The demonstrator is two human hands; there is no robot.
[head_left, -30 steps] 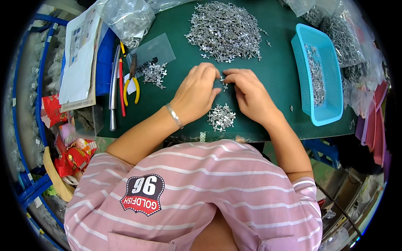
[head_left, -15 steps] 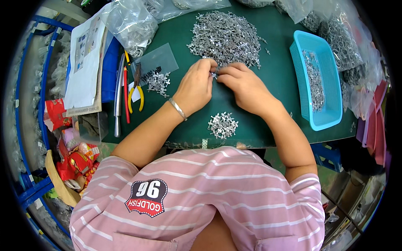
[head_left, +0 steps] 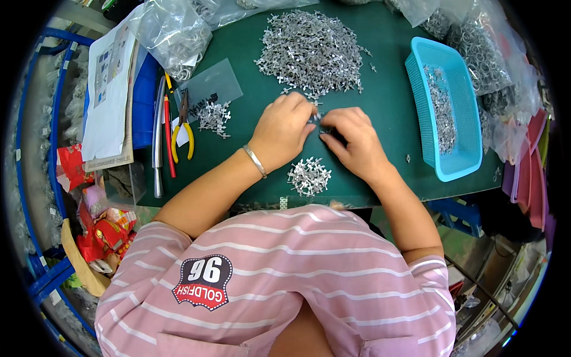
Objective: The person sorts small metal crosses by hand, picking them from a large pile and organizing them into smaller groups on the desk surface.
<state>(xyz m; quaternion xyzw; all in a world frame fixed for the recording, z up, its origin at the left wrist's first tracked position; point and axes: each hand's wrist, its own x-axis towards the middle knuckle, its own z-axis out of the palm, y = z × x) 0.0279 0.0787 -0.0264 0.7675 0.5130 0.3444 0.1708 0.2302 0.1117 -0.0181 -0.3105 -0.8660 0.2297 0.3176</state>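
Observation:
Both hands are over the green table, just in front of a large heap of small grey cross-shaped metal pieces [head_left: 312, 53]. My left hand [head_left: 282, 126], with a metal bangle on its wrist, has curled fingers and a small metal piece [head_left: 315, 118] at its fingertips. Just to the right, my right hand [head_left: 355, 141] is curled too, its thumb and fingertips facing the left hand. What it pinches is too small to make out. A small pile of brighter cross-shaped pieces [head_left: 309, 177] lies nearer to me, below the hands. Another small pile [head_left: 214, 118] is at the left.
Yellow-handled pliers [head_left: 183, 134], a red pen-like stick [head_left: 169, 137] and a metal rod [head_left: 158, 143] lie at the left beside papers [head_left: 110, 89]. A blue plastic basket [head_left: 419, 107] holding small pieces stands at the right. Bags of metal rings [head_left: 482, 65] crowd the far right.
My hands have come slightly apart, a gap now showing between the fingertips. The right hand has turned and its thumb has dropped away from the fingers. The whole view has shifted a little.

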